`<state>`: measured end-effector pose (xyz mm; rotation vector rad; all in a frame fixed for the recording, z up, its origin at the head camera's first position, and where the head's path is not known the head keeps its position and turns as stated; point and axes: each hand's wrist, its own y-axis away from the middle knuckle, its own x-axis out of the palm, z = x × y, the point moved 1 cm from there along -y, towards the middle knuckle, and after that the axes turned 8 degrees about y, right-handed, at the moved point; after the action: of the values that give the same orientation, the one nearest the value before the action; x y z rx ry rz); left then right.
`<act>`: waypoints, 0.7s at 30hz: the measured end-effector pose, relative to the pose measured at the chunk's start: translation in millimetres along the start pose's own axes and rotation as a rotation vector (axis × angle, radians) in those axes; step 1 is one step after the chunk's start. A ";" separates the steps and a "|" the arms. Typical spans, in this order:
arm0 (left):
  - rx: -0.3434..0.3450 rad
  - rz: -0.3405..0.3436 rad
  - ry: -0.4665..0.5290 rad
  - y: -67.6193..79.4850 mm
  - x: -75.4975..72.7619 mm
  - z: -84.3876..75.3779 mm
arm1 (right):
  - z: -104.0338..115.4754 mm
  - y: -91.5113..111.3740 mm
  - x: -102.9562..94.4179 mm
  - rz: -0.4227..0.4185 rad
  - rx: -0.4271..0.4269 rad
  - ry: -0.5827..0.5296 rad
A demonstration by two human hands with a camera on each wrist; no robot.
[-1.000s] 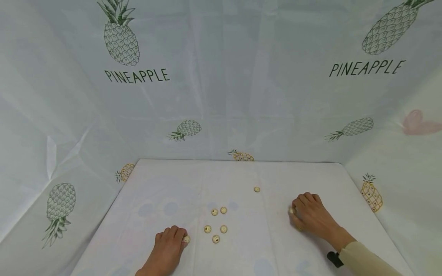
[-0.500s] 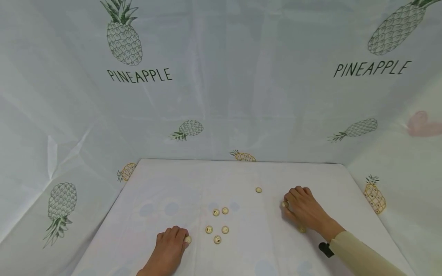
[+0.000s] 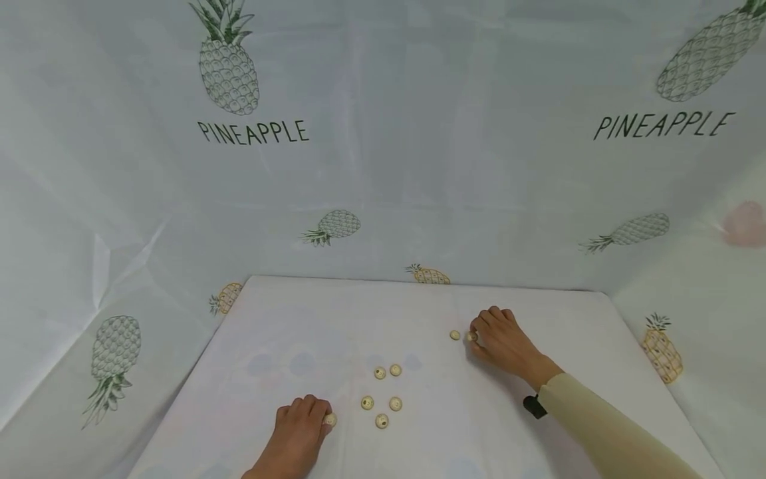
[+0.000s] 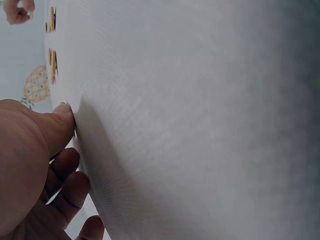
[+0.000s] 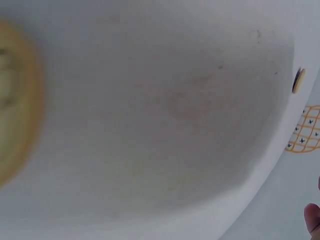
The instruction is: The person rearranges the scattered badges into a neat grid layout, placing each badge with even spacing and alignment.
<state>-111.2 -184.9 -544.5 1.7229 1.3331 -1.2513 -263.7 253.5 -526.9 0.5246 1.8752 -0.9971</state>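
Observation:
In the head view, my right hand (image 3: 501, 342) is at the back right of the white table. Its thumb and fingers pinch a small round pale-yellow disc (image 3: 471, 336), just right of another such disc (image 3: 455, 335). Front left, my left hand (image 3: 296, 429) holds a third disc (image 3: 330, 419) at its thumb and forefinger. The left wrist view shows that thumb (image 4: 60, 125) low against the cloth with the other fingers curled, the disc mostly hidden. Large and blurred, a disc (image 5: 15, 100) with raised markings fills the left edge of the right wrist view.
Between the hands lie several more discs (image 3: 382, 420) in a loose ring, some with dark marks. A white cloth (image 3: 419, 452) covers the table. Behind and beside it hangs a pineapple-print sheet (image 3: 383, 166). A black object (image 3: 534, 406) sits at the right wrist.
My right hand has moved left and toward the back with its disc, up close to the far disc. The left hand stays in place. The head view has shifted slightly.

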 end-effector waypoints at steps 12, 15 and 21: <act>-0.007 0.028 -0.005 -2.8 1.8 1.7 | 12.1 -25.7 23.5 0.069 0.012 -0.048; -0.011 0.028 -0.015 -2.4 2.5 2.1 | 19.7 -32.6 27.0 0.071 0.003 -0.061; -0.007 0.020 -0.036 -2.6 3.8 5.7 | 36.2 -50.3 31.2 0.073 -0.011 -0.107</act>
<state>-115.2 -187.8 -549.9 1.6968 1.2945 -1.2591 -294.9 193.4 -542.0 0.5192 1.7537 -0.9485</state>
